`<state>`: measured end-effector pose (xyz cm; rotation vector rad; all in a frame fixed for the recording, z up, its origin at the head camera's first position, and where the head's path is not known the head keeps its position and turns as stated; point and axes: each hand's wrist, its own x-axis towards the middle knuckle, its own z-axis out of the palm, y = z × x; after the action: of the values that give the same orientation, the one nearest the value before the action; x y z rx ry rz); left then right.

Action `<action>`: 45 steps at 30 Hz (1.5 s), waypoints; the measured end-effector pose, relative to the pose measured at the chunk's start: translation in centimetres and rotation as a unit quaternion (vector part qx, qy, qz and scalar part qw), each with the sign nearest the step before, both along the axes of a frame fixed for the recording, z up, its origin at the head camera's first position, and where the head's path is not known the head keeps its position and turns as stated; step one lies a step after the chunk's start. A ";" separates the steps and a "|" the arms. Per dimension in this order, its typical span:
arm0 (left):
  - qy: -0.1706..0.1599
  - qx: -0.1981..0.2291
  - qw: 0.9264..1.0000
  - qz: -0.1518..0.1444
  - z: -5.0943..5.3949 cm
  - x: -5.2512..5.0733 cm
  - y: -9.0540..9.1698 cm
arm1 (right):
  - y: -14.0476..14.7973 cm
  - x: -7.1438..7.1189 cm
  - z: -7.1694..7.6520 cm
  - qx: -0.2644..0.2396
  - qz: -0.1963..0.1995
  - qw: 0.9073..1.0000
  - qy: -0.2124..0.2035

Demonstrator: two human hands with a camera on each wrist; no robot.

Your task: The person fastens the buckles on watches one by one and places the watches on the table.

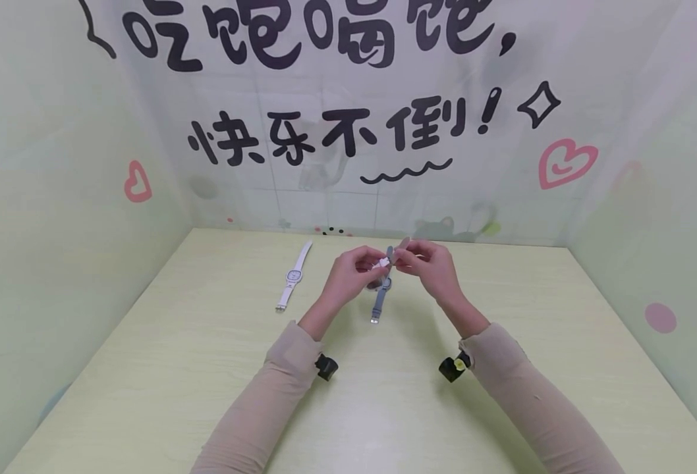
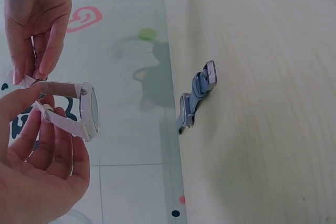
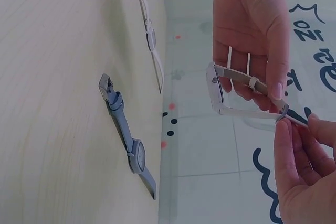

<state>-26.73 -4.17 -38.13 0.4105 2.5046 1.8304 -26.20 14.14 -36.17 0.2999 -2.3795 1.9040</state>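
A pale wristwatch [image 3: 216, 90] hangs above the table, its strap bent round into a loop. My left hand [image 1: 351, 273] pinches the strap near its buckle end, thumb on top. My right hand [image 1: 434, 266] pinches the strap's tip between thumb and fingers, close to the left fingertips. In the right wrist view the strap's ends overlap between the two hands. The buckle itself is mostly hidden by fingers. Beneath the hands a blue-grey watch [image 1: 379, 304] lies on the table, partly covered in the head view. Farther left lies a white watch [image 1: 293, 276], strap laid straight.
The light wood-look table [image 1: 360, 408] ends against a printed curtain [image 1: 325, 210] at the back. More curtain panels stand at the left and right. Small black cameras [image 1: 327, 367] are strapped at both wrists.
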 end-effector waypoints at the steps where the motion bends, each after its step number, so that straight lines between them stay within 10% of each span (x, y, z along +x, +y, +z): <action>1: 0.001 0.002 1.000 -0.001 0.0 0.0 0.0 | 0.0 0.0 0.0 0.000 0.000 1.000 0.000; 45: 0.032 -0.011 0.999 0.002 0.3 0.2 -0.4 | -0.1 0.7 0.3 -0.023 0.023 0.992 0.121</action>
<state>-26.51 -4.59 -37.79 0.4711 2.5653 1.8180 -25.54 14.04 -35.89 0.5521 -2.1857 1.8197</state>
